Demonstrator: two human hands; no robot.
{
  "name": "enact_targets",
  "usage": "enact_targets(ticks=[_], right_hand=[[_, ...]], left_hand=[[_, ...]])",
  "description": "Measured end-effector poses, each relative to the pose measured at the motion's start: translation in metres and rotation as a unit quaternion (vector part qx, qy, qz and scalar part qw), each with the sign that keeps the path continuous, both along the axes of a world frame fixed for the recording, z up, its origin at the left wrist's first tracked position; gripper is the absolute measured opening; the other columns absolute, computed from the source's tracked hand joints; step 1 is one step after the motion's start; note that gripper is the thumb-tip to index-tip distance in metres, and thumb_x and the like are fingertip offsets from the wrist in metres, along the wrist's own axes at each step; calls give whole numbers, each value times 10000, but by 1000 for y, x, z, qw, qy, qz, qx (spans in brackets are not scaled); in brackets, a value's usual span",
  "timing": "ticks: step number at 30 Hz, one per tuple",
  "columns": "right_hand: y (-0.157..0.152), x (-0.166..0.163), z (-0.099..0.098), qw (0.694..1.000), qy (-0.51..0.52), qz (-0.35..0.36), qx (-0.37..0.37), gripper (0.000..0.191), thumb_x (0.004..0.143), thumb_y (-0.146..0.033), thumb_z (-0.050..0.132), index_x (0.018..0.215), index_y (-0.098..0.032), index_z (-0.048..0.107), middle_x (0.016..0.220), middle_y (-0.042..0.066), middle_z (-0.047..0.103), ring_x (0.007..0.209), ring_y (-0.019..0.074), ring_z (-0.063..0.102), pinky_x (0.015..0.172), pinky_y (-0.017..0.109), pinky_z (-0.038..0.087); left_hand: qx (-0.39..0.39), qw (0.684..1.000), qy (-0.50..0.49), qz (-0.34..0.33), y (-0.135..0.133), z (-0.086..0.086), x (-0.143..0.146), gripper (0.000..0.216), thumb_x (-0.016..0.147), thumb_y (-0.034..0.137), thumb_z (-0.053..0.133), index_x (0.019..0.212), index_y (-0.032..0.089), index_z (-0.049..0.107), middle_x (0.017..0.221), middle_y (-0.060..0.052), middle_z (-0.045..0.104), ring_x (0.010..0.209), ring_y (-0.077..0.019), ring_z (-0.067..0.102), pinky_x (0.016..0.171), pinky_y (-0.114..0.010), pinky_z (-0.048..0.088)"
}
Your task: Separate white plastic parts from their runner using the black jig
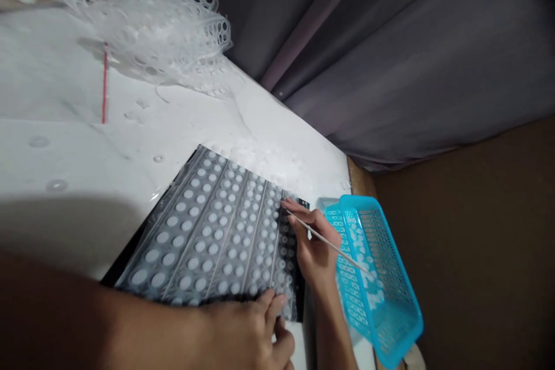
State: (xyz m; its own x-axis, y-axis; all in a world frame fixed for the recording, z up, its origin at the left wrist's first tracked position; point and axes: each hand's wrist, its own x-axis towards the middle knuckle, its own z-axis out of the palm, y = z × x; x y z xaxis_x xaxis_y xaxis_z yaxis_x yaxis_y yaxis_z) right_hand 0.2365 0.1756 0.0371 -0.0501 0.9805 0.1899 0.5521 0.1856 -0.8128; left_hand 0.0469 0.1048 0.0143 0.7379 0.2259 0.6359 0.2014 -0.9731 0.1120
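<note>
A clear sheet of round white discs [217,231] lies on a black backing on the white table [65,144]. My left hand [251,332] presses on the sheet's near edge, fingers curled down on it. My right hand [312,248] pinches a thin white stick [329,243] like a pen, its tip touching the discs at the sheet's far right corner.
A blue plastic basket [377,277] with white pieces inside stands at the table's right edge, beside my right hand. Punched-out sheets full of holes [151,17] are heaped at the back left. Loose discs lie scattered on the table. Grey curtain hangs behind.
</note>
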Motion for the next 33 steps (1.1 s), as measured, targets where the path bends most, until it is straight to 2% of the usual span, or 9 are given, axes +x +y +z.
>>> enact_targets(ticks=[4, 11, 14, 17, 21, 24, 27, 30, 33], right_hand=[[-1, -2, -8, 1000, -19, 4, 9, 96, 1016, -278, 705, 933, -268, 751, 1221, 72, 831, 1244, 303, 757, 1118, 526, 569], [-1, -2, -3, 997, -75, 4, 11, 113, 1014, -272, 679, 944, -277, 768, 1242, 56, 827, 1205, 303, 775, 1060, 496, 617], [-1, -2, 0, 991, -126, 37, 17, 166, 1026, -241, 640, 985, -302, 789, 1289, 39, 811, 1193, 289, 777, 1049, 482, 626], [1, -3, 1, 979, -180, 81, 49, 245, 1034, -188, 599, 1037, -320, 805, 1334, 28, 792, 1273, 281, 740, 1111, 492, 594], [3, -6, -1, 968, -221, 91, 81, 268, 1032, -162, 593, 1021, -326, 805, 1316, 11, 800, 1272, 281, 737, 1091, 507, 588], [4, -10, -5, 982, -174, 31, 68, 204, 1034, -207, 622, 947, -303, 780, 1235, 24, 829, 1102, 272, 790, 968, 462, 623], [6, -17, -9, 995, -45, -72, 42, 187, 1024, -301, 691, 842, -257, 696, 1094, 46, 855, 971, 257, 806, 851, 395, 627], [11, -20, -12, 988, 62, -133, 42, 264, 1000, -351, 740, 798, -242, 610, 1049, 59, 854, 1010, 258, 804, 897, 387, 615], [12, -13, -11, 983, 126, -132, 31, 260, 983, -354, 765, 830, -246, 584, 1054, 58, 849, 1044, 259, 803, 951, 409, 609]], left_hand=[[12, 1000, 8, 1, 0, 1, 0, 137, 930, 370, 762, 941, 236, 734, 962, -34, 785, 1034, -307, 783, 888, -422, 613], [2, 1000, 18, -5, -1, 0, -1, 155, 890, 366, 805, 962, 239, 752, 980, -35, 784, 1066, -301, 776, 885, -410, 609], [4, 1000, 13, -3, -1, 1, -2, 146, 898, 360, 796, 970, 240, 755, 969, -29, 782, 1065, -300, 777, 902, -416, 607], [2, 1000, 20, -5, -1, 2, -1, 135, 896, 353, 781, 961, 241, 746, 982, -26, 784, 1052, -310, 778, 901, -427, 607], [-1, 999, 36, -11, 0, 3, -1, 146, 874, 351, 773, 956, 238, 730, 1005, -39, 782, 1045, -329, 775, 850, -438, 609], [3, 999, 41, -20, -1, 3, -1, 148, 880, 349, 757, 959, 228, 725, 1011, -60, 782, 1027, -334, 776, 854, -452, 608], [7, 999, 40, -25, -2, 3, -2, 170, 887, 366, 749, 963, 217, 718, 1026, -76, 784, 1030, -343, 780, 886, -471, 612], [16, 999, 31, -17, -4, 2, -1, 192, 893, 387, 746, 953, 207, 714, 1038, -86, 786, 1042, -357, 782, 909, -489, 615], [22, 999, 30, -17, -4, 1, -1, 201, 894, 390, 748, 953, 200, 720, 1049, -92, 788, 1033, -349, 784, 902, -489, 619]])
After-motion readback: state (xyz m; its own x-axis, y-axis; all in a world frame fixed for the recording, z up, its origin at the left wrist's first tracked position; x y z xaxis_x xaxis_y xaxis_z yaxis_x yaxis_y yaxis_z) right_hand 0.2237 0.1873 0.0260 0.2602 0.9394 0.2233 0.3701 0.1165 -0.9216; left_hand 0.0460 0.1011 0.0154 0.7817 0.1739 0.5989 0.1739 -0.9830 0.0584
